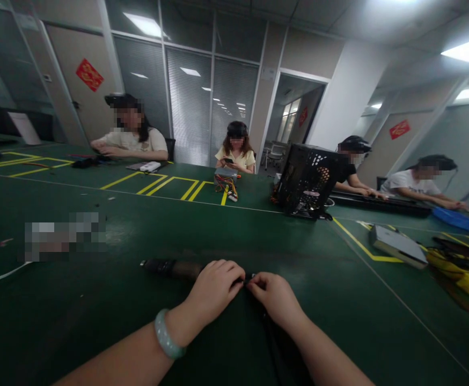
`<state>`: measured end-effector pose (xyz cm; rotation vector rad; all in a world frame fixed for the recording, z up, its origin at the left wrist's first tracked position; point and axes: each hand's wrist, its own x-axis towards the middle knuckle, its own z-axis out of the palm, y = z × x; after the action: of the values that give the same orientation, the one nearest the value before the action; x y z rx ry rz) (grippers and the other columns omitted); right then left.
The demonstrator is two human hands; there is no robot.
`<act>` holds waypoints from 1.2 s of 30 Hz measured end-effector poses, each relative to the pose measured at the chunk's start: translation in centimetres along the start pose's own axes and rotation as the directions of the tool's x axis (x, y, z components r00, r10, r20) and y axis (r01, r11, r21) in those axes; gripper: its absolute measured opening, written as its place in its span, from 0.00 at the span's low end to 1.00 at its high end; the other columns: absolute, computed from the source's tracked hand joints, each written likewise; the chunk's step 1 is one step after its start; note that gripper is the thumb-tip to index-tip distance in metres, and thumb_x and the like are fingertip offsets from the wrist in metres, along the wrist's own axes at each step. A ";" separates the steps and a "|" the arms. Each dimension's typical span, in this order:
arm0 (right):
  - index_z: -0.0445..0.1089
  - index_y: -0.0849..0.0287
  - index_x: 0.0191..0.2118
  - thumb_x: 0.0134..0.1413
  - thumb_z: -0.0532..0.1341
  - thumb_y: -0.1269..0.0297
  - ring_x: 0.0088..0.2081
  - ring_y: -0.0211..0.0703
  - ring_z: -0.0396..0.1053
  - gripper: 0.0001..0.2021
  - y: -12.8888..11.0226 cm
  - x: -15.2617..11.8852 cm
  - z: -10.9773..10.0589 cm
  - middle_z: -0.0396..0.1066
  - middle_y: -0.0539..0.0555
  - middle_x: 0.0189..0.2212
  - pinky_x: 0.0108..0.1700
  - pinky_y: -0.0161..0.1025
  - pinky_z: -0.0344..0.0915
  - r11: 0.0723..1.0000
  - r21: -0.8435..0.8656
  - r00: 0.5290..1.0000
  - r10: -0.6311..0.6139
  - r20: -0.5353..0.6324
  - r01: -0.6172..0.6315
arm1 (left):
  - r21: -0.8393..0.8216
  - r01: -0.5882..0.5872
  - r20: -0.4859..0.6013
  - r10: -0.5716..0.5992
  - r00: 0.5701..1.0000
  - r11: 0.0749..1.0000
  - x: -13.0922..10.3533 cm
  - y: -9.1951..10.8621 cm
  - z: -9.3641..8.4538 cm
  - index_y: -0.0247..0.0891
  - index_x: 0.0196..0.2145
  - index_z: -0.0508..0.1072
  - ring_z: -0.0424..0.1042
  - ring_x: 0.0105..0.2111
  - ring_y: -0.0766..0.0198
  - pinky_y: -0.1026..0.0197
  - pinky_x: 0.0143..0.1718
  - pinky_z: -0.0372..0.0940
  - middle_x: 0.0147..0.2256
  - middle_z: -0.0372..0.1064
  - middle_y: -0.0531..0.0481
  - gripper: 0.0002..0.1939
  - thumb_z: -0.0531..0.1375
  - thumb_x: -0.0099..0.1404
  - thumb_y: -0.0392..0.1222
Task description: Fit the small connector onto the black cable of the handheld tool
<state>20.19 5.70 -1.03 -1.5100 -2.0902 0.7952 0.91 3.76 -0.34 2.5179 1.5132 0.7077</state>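
A dark, rod-shaped tool that looks like an electric screwdriver [166, 266] lies across the green table, its small metal tip pointing left. My left hand [218, 284], with a pale green bangle on the wrist, is closed over the tool's rear end and hides it. Close against its fingertips, my right hand [277, 297] pinches the end of a black cable [272, 343]. That cable runs down toward me beneath my right forearm. The join between cable and tool is mostly covered by my fingers, so I cannot tell whether they are connected.
A black computer case [309, 179] stands beyond my hands, right of centre. A power supply with loose wires [226, 177] sits farther back. To the right are a grey box [397, 246] and yellow-black material [468, 279]. Several people sit around the green table [117, 321].
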 end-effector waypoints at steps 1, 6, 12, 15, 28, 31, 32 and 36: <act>0.75 0.56 0.32 0.55 0.60 0.62 0.32 0.39 0.71 0.08 0.0 0.0 0.0 0.75 0.49 0.29 0.32 0.32 0.57 1.000 0.002 1.000 -0.011 0.000 0.011 | 0.010 -0.007 0.001 0.007 1.000 1.000 0.0 0.0 -0.1 0.44 0.40 0.70 0.67 0.41 0.60 0.57 0.43 0.59 0.41 0.70 0.54 0.06 0.58 0.65 0.37; 0.76 0.56 0.33 0.56 0.61 0.61 0.32 0.39 0.72 0.08 -0.2 -0.3 0.0 0.77 0.50 0.31 0.33 0.32 0.59 1.000 -0.005 1.000 0.008 0.020 -0.008 | 0.048 -0.039 0.016 0.038 0.999 0.998 -0.3 0.0 -0.3 0.43 0.40 0.71 0.66 0.42 0.59 0.57 0.43 0.59 0.41 0.69 0.52 0.06 0.56 0.66 0.39; 0.77 0.56 0.33 0.56 0.61 0.59 0.32 0.39 0.72 0.09 -0.7 -0.7 0.0 0.77 0.49 0.32 0.34 0.32 0.60 1.000 -0.019 1.000 -0.001 -0.019 0.000 | 0.035 -0.045 0.029 0.044 0.999 0.998 -0.4 0.0 -0.5 0.44 0.40 0.71 0.67 0.42 0.59 0.56 0.43 0.60 0.41 0.69 0.52 0.07 0.55 0.66 0.41; 0.78 0.56 0.34 0.56 0.61 0.59 0.31 0.38 0.72 0.09 -0.7 -0.8 0.0 0.77 0.49 0.31 0.33 0.31 0.60 1.000 -0.028 1.000 0.011 -0.017 -0.011 | 0.034 -0.033 0.027 0.033 0.999 0.999 -0.3 0.0 -0.6 0.44 0.40 0.71 0.68 0.41 0.58 0.56 0.43 0.60 0.41 0.70 0.52 0.06 0.56 0.65 0.41; 0.78 0.53 0.34 0.53 0.63 0.58 0.33 0.39 0.72 0.08 0.3 -0.6 0.0 0.77 0.48 0.32 0.34 0.31 0.60 0.999 -0.019 0.997 -0.051 -0.049 0.050 | 0.044 0.003 0.062 -0.006 0.998 0.999 0.2 -0.1 -0.2 0.46 0.39 0.72 0.68 0.41 0.58 0.57 0.42 0.59 0.40 0.71 0.53 0.06 0.57 0.64 0.42; 0.78 0.53 0.34 0.53 0.63 0.58 0.33 0.39 0.72 0.08 0.3 -0.6 0.0 0.77 0.48 0.32 0.34 0.31 0.60 0.999 -0.018 0.999 -0.034 -0.037 0.033 | 0.048 0.002 0.069 -0.005 0.998 0.999 0.2 -0.2 -0.1 0.45 0.40 0.72 0.68 0.41 0.58 0.57 0.42 0.60 0.41 0.70 0.52 0.08 0.55 0.64 0.42; 0.78 0.53 0.35 0.53 0.63 0.58 0.33 0.39 0.72 0.08 0.3 -0.6 0.0 0.78 0.48 0.32 0.34 0.31 0.60 0.999 -0.019 0.999 -0.029 -0.029 0.028 | 0.046 0.003 0.070 -0.007 0.998 0.999 0.2 -0.2 -0.1 0.45 0.41 0.72 0.68 0.41 0.58 0.57 0.42 0.60 0.41 0.70 0.51 0.09 0.55 0.64 0.43; 0.78 0.53 0.35 0.55 0.62 0.58 0.32 0.39 0.73 0.09 0.4 -0.6 0.0 0.78 0.48 0.32 0.34 0.31 0.60 0.999 -0.031 1.000 -0.025 -0.015 0.024 | 0.036 0.034 0.069 -0.037 0.997 0.999 0.2 -0.4 0.0 0.45 0.41 0.72 0.68 0.41 0.57 0.56 0.41 0.61 0.41 0.71 0.51 0.09 0.56 0.64 0.45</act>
<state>20.64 5.22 -1.25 -1.4992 -2.1153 0.7435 0.73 4.15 -0.39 2.5055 1.5561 0.5881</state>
